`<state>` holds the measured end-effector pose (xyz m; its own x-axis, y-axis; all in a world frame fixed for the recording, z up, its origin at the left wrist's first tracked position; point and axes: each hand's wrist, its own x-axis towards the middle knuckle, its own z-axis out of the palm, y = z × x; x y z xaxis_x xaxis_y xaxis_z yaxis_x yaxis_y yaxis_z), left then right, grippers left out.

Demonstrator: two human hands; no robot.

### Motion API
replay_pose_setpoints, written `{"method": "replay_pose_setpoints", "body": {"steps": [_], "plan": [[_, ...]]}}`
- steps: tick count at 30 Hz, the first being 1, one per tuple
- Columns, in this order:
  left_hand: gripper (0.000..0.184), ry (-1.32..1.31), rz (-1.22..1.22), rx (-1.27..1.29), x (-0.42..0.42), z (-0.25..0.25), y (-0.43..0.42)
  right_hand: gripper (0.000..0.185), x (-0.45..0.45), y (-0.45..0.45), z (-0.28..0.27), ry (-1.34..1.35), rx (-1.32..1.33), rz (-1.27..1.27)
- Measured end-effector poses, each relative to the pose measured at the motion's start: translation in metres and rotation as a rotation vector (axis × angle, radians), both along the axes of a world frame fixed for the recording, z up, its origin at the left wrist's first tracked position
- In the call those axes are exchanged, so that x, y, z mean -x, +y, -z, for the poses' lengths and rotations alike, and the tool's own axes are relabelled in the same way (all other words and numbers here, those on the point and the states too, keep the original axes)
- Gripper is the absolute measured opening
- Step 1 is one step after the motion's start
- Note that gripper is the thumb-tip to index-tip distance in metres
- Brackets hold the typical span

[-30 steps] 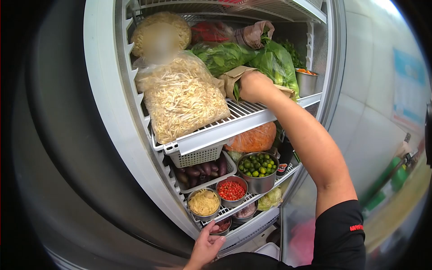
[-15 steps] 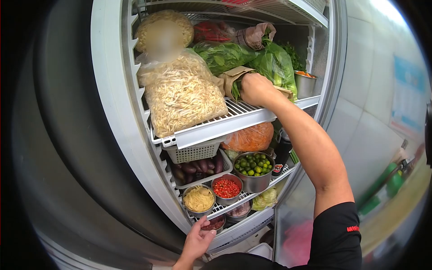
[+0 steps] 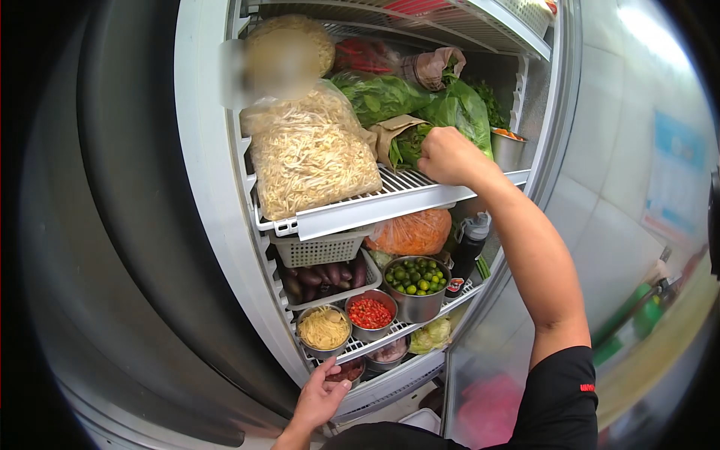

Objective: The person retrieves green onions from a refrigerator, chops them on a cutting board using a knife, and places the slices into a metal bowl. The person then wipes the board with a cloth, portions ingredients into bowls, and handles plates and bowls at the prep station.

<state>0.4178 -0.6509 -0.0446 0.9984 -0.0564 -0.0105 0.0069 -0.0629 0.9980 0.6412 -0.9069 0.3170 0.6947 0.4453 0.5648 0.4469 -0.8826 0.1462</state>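
Observation:
My right hand [image 3: 452, 157] reaches onto the upper fridge shelf [image 3: 375, 210], its fingers curled at leafy greens [image 3: 409, 146] that stick out of a brown paper wrap [image 3: 388, 136]. Its fingertips are partly hidden, but they seem closed on the greens. To the left lies a large clear bag of bean sprouts [image 3: 313, 161]. Low down, my left hand [image 3: 319, 397] has its fingers apart and holds nothing. It is beside the lower shelf edge, near a metal bowl of dark red meat [image 3: 348, 371].
A middle shelf carries eggplants [image 3: 330, 276], a bowl of chopped chillies [image 3: 370, 311], a bowl of yellow strips [image 3: 323, 328], a pot of limes [image 3: 416, 281] and a black bottle [image 3: 468, 246]. The glass door [image 3: 484, 352] stands at the right.
My right hand has moved slightly right relative to the paper wrap, and more of the greens shows. The view has shifted, with more of the black bottle visible. My left hand remains low and open.

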Motion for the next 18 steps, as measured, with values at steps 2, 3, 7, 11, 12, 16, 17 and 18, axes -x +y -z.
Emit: {"method": "replay_pose_setpoints", "body": {"steps": [2,3,7,11,12,16,17,18], "plan": [[0.068,0.021,0.034,-0.009,0.003,-0.003,-0.001,0.020,0.016,-0.008,-0.004,0.011,0.003,0.005],[0.068,0.029,0.053,-0.015,0.004,-0.003,-0.001,0.019,0.027,-0.011,-0.006,0.014,0.003,0.010],[0.068,0.002,0.075,-0.020,0.004,-0.002,-0.002,0.017,0.077,-0.035,-0.009,-0.077,-0.186,0.033],[0.069,-0.003,0.129,-0.036,0.006,0.002,-0.003,0.026,0.121,-0.061,-0.004,-0.156,-0.507,-0.022],[0.070,-0.007,0.144,-0.046,0.006,0.002,-0.003,0.026,0.131,-0.063,-0.004,-0.137,-0.621,-0.012],[0.071,-0.039,0.209,-0.075,0.008,0.012,-0.002,0.024,0.153,-0.072,0.007,-0.022,-1.080,-0.354],[0.072,-0.044,0.224,-0.099,0.009,0.012,-0.002,0.023,0.160,-0.069,0.010,0.004,-1.215,-0.480],[0.072,-0.050,0.239,-0.123,0.010,0.011,-0.002,0.021,0.167,-0.069,0.011,0.016,-1.264,-0.538]]}}
